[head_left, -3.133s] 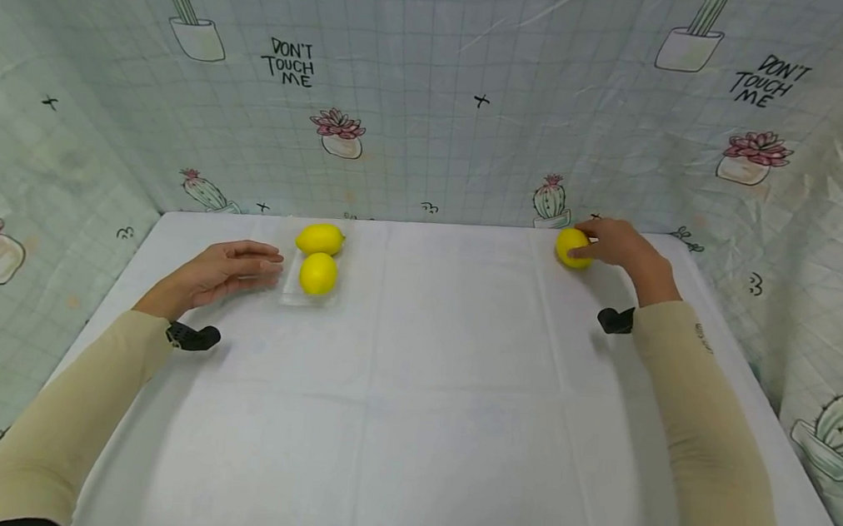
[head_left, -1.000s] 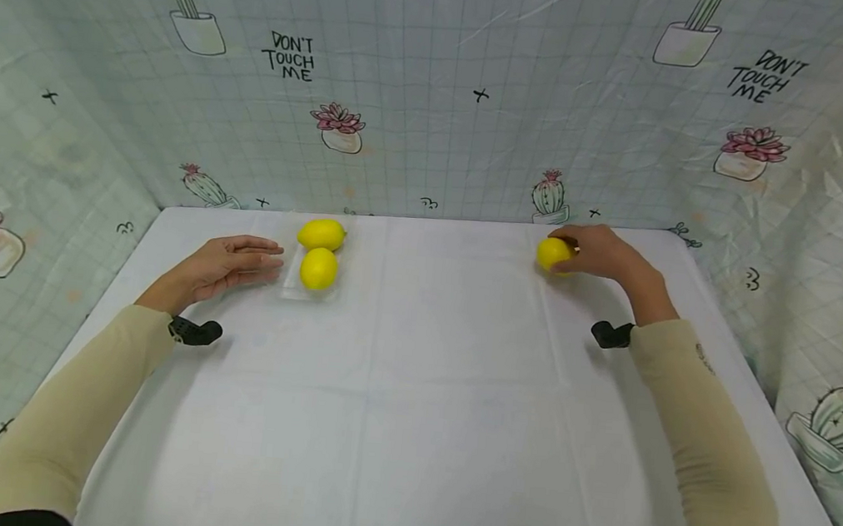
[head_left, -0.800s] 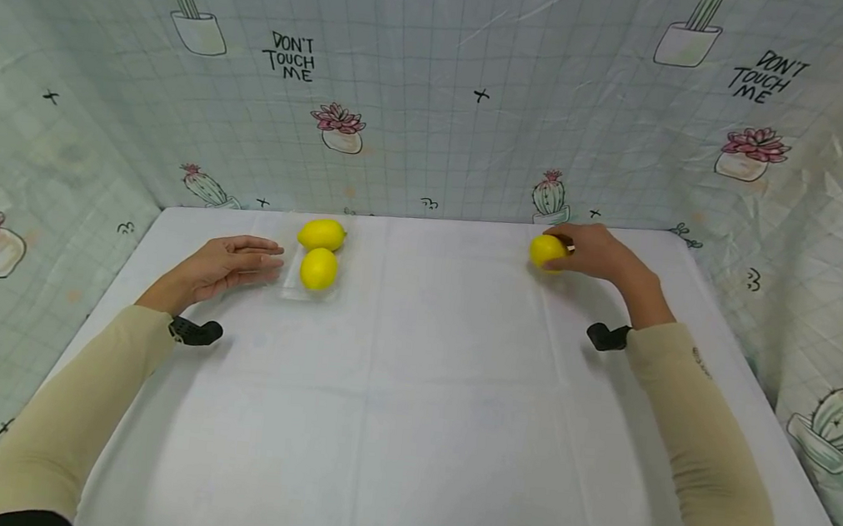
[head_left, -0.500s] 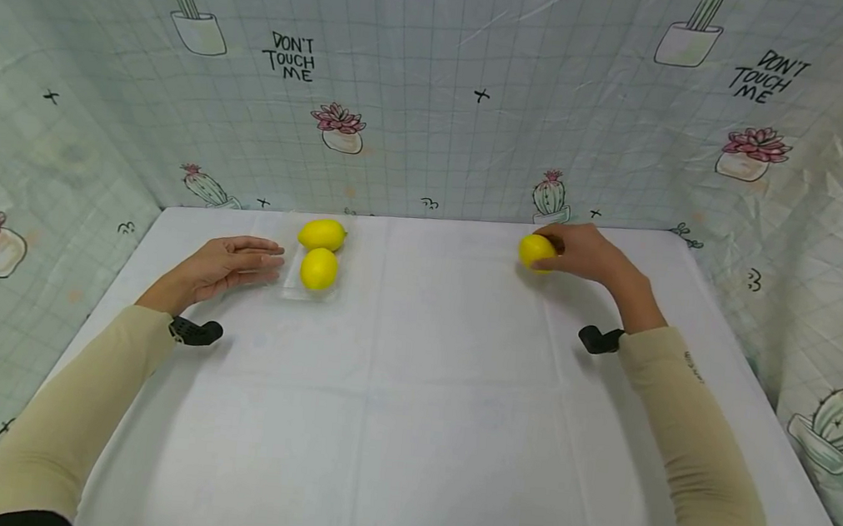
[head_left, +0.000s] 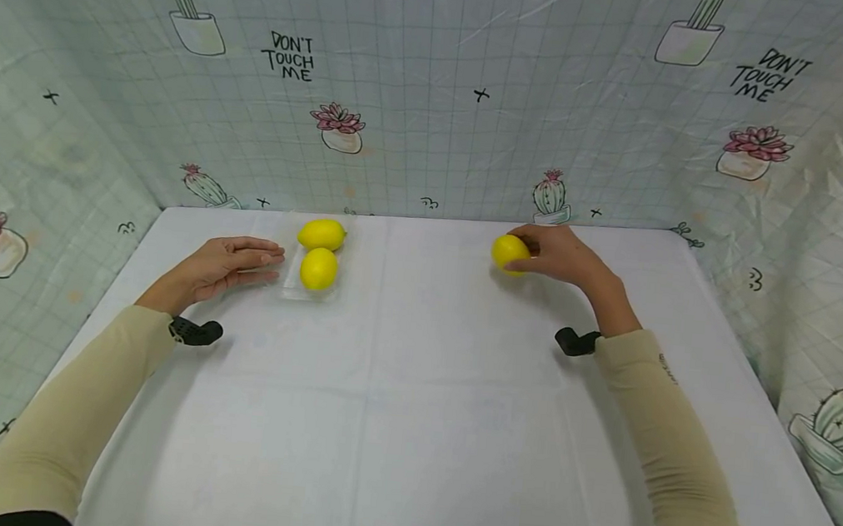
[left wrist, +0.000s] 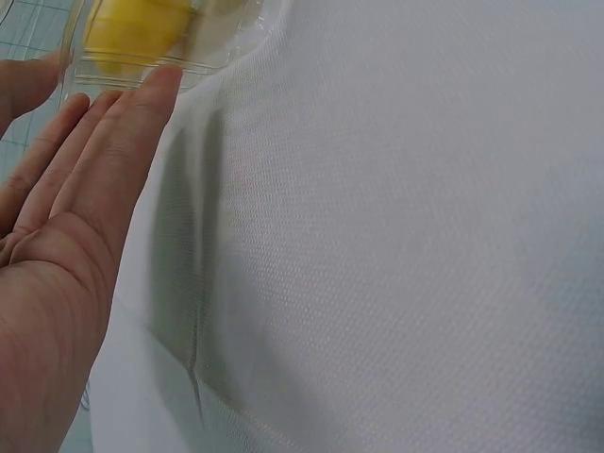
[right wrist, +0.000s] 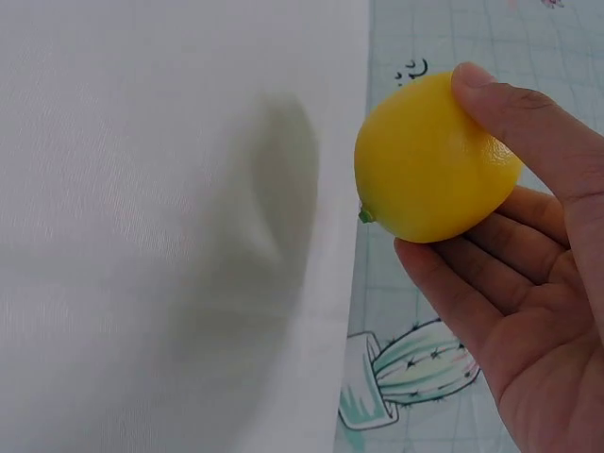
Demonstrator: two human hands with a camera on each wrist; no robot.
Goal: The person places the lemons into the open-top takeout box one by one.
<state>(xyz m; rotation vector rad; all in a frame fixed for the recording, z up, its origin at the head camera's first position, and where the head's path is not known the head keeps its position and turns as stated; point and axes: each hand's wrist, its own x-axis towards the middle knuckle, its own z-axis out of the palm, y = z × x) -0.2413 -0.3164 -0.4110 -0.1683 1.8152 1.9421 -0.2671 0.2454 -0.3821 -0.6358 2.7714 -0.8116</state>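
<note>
My right hand (head_left: 565, 256) grips a yellow lemon (right wrist: 429, 160) between thumb and fingers, raised over the far right part of the table; its green stem tip shows in the right wrist view. At the left, a clear plastic tray (head_left: 291, 292) carries two more lemons, one (head_left: 322, 235) behind the other (head_left: 319, 270). Beside the tray's left side is my left hand (head_left: 229, 267), its fingers extended and holding nothing. In the left wrist view those fingertips (left wrist: 162, 80) are right at the tray's clear wall (left wrist: 142, 64).
A white cloth covers the table (head_left: 410, 396). Behind it and at both sides hangs a curtain (head_left: 433, 130) printed with cacti and lettering, close to the table's far edge. A black wrist camera (head_left: 195, 333) sits at the left wrist, another (head_left: 576, 342) at the right.
My right hand has carried the lemon leftward from the far right corner toward the middle of the table. The left hand and the tray with its two lemons stay in place.
</note>
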